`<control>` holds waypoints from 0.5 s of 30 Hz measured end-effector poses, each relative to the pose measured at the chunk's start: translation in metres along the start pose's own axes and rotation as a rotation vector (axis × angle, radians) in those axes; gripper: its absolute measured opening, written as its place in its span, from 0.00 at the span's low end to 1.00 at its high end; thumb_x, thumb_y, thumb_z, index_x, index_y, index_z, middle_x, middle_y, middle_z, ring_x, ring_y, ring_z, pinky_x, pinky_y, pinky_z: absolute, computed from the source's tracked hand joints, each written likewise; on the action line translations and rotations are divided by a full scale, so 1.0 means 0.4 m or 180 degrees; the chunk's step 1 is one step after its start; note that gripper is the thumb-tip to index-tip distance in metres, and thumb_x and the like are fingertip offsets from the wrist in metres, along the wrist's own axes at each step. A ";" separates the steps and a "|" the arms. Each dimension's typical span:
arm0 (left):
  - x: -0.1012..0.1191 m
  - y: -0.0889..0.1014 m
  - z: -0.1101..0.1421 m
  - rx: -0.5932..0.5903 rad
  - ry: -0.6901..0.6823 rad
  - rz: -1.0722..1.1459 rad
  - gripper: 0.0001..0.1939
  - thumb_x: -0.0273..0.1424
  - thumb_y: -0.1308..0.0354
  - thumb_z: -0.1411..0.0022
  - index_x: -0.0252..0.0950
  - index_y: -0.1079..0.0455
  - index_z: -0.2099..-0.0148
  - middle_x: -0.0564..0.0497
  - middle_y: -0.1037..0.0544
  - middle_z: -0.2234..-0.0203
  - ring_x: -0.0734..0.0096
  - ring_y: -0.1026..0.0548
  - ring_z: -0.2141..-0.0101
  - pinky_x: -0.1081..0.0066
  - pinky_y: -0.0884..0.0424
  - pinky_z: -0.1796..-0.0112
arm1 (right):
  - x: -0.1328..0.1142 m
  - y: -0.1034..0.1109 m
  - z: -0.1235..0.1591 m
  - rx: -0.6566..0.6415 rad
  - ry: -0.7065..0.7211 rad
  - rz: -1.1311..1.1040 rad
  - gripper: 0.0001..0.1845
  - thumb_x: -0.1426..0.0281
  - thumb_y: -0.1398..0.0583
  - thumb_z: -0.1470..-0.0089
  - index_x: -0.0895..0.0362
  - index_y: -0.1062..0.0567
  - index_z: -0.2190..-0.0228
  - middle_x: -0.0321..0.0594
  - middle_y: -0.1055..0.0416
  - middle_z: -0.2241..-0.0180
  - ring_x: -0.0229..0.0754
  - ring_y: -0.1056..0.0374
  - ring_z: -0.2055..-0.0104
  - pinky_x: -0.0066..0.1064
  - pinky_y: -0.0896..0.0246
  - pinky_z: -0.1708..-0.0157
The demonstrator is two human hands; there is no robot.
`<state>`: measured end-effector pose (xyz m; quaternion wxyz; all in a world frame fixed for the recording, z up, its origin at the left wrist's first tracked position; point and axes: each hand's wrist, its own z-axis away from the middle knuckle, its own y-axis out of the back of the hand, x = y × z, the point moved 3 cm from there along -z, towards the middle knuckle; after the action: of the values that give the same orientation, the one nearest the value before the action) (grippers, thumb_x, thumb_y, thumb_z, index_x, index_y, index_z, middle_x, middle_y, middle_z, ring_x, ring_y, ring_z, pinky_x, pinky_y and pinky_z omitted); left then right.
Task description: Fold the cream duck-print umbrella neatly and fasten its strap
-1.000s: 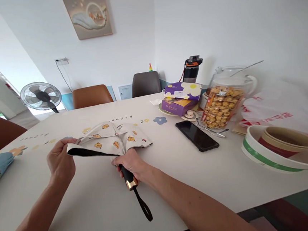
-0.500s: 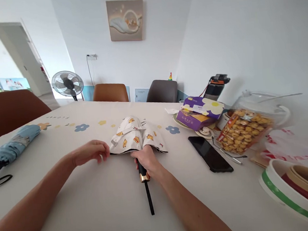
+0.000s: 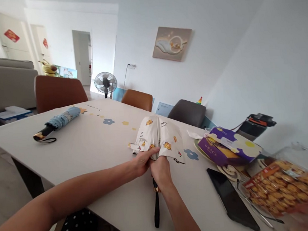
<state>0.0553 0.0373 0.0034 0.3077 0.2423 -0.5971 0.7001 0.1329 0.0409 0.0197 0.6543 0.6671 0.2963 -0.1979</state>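
While the right hand (image 3: pixel 161 170) grips the white patterned umbrella (image 3: pixel 169 137) near its handle, the left hand (image 3: pixel 144 162) closes on it too, apparently pinching canopy fabric.

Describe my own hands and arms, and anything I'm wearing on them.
Your left hand and right hand are ungloved; both wrists lack a watch or bracelet. No sleeve shows on either forearm. The fingers are partly hidden, so I cannot tell about rings.
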 end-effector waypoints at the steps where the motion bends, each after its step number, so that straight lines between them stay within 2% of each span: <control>1: 0.001 0.000 -0.005 0.0126 -0.0154 0.0024 0.22 0.27 0.33 0.58 0.37 0.30 0.57 0.45 0.27 0.53 0.62 0.30 0.52 0.68 0.36 0.50 | -0.001 0.002 0.001 0.0061 0.0024 0.0006 0.23 0.65 0.45 0.51 0.64 0.31 0.55 0.55 0.27 0.63 0.51 0.31 0.57 0.32 0.38 0.66; 3: 0.003 0.004 -0.012 0.0249 -0.0314 -0.0002 0.23 0.26 0.32 0.60 0.36 0.30 0.58 0.45 0.27 0.53 0.62 0.31 0.52 0.67 0.37 0.49 | -0.002 0.005 0.005 0.0171 0.0074 -0.0045 0.26 0.64 0.45 0.52 0.63 0.32 0.53 0.55 0.28 0.60 0.52 0.31 0.55 0.32 0.38 0.64; 6: 0.006 0.018 -0.019 0.0302 -0.0315 -0.0109 0.20 0.27 0.33 0.59 0.34 0.30 0.60 0.44 0.25 0.57 0.60 0.29 0.55 0.65 0.35 0.51 | -0.003 0.001 0.009 0.0204 0.0151 -0.0256 0.31 0.62 0.43 0.55 0.61 0.35 0.49 0.52 0.29 0.57 0.52 0.31 0.56 0.34 0.38 0.64; 12: 0.027 0.041 -0.016 0.0302 -0.0573 -0.0249 0.15 0.23 0.37 0.58 0.32 0.30 0.64 0.43 0.23 0.66 0.63 0.25 0.65 0.67 0.30 0.61 | -0.004 -0.012 0.002 0.0143 0.0264 -0.1081 0.33 0.61 0.38 0.62 0.61 0.31 0.52 0.46 0.27 0.60 0.50 0.32 0.56 0.33 0.37 0.61; 15: 0.031 0.046 -0.008 0.0390 -0.0517 -0.0148 0.13 0.22 0.38 0.59 0.32 0.30 0.66 0.45 0.23 0.72 0.66 0.26 0.70 0.69 0.29 0.67 | -0.003 -0.022 0.001 -0.0118 0.0211 -0.1837 0.32 0.64 0.37 0.64 0.60 0.30 0.53 0.44 0.26 0.63 0.48 0.31 0.60 0.32 0.35 0.65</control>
<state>0.0336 0.0405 -0.0010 0.2590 0.3304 -0.5704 0.7060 0.1262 0.0402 0.0139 0.5730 0.5492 0.4986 -0.3485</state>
